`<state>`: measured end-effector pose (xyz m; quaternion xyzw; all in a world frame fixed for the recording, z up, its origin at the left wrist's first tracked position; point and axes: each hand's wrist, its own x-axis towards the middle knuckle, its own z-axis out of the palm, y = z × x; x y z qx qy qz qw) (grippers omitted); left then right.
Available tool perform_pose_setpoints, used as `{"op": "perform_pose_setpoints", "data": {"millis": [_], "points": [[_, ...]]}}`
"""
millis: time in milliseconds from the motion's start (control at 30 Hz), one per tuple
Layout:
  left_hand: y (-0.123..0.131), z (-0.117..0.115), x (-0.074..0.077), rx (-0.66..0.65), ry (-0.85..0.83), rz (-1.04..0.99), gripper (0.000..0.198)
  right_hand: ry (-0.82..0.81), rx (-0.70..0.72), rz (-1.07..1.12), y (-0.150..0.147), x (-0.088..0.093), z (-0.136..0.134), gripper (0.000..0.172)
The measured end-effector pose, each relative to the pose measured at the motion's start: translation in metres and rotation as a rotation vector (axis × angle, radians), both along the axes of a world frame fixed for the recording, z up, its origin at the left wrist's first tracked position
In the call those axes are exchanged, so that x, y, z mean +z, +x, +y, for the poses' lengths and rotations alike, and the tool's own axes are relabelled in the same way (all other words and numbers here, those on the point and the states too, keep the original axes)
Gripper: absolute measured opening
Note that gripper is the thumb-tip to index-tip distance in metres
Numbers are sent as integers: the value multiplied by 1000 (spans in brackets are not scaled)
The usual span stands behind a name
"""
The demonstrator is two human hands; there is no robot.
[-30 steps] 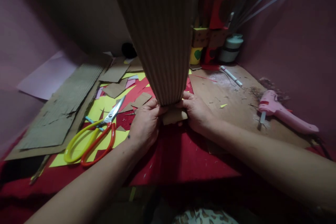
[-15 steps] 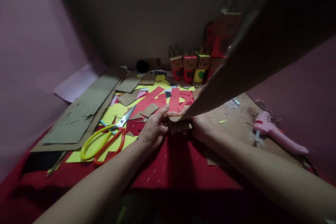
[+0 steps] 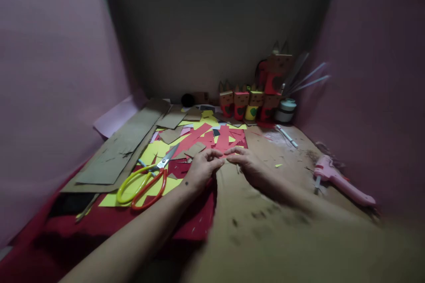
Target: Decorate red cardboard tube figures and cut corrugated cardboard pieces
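Note:
A large brown cardboard sheet (image 3: 265,225) with blurred dark marks stretches from the middle of the view to the lower right. Its narrow far end is pinched by my left hand (image 3: 203,169) and my right hand (image 3: 248,164), whose fingertips nearly meet there. The sheet passes beneath my right forearm. Scissors (image 3: 149,179) with one yellow and one red handle lie left of my left hand, on yellow paper (image 3: 108,200). Red paper strips (image 3: 222,138) and small cardboard scraps lie just beyond the fingers.
A pink glue gun (image 3: 343,181) rests on the right. At the back stand several box figures with pointed ears, one a yellow figure (image 3: 252,108), beside a white jar (image 3: 286,110). A white marker (image 3: 287,136) lies nearer. Flat cardboard (image 3: 113,150) covers the left side.
The cardboard sheet has swung down from the upper right to the lower right, uncovering the jar and marker. Both hands still hold its end. The camera view has shifted slightly.

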<state>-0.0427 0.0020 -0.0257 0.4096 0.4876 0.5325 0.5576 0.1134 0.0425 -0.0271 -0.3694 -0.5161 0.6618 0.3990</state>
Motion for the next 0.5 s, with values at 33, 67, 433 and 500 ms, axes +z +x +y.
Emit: {"op": "perform_pose_setpoints", "data": {"millis": [33,67,433,500], "points": [[1,0,2,-3,13,26,12,-28,-5,13,-1,0,0,23],[2,0,4,-2,24,47,12,-58,-5,30,-2,0,1,27],[0,5,4,-15,-11,105,19,-156,59,68,-2,-6,15,14],[-1,5,3,-9,-3,95,18,-121,83,69,-2,-5,15,13]]}}
